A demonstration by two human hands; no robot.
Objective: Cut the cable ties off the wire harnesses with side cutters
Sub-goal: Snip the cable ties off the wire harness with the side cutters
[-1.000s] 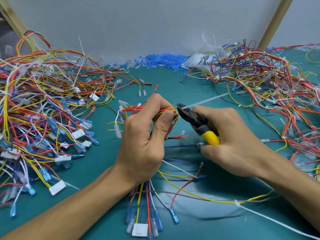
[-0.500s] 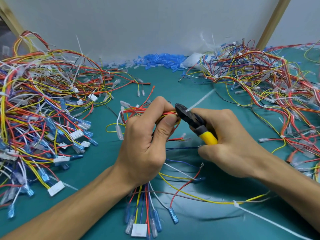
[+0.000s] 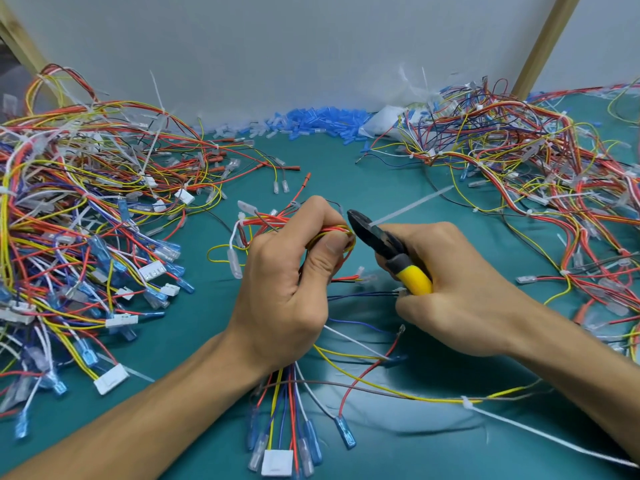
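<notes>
Nearest: loose ends of the held wire harness [image 3: 287, 403] fan out below the wrists w/ blue terminals and a white connector [image 3: 277, 462] on the teal desk [image 3: 194, 327]. A white cable tie [image 3: 468, 402] is still on its yellow/grey branch at lower right, tail trailing off toward the frame edge.

Mid: left hand [image 3: 287, 292] has its grip closed round the harness bundle, thumb pressing the looped red/yellow wires. Right hand [image 3: 457, 292] has its grip closed on the yellow handles of the side cutters [image 3: 377, 239]; the dark nose sits just beside the loop, at the base of a tie tail [image 3: 412, 206] sticking up and right. Can't tell if that tie is cut through yet.

Far: left pile [image 3: 79, 216] and right pile [image 3: 540, 168] of harnesses, both big; white ties visible in each, so can't tell which is done. Blue sleeves [image 3: 318, 121] heaped at the back wall.

Judgement: plenty left, incl. at least one more tie on this harness.
</notes>
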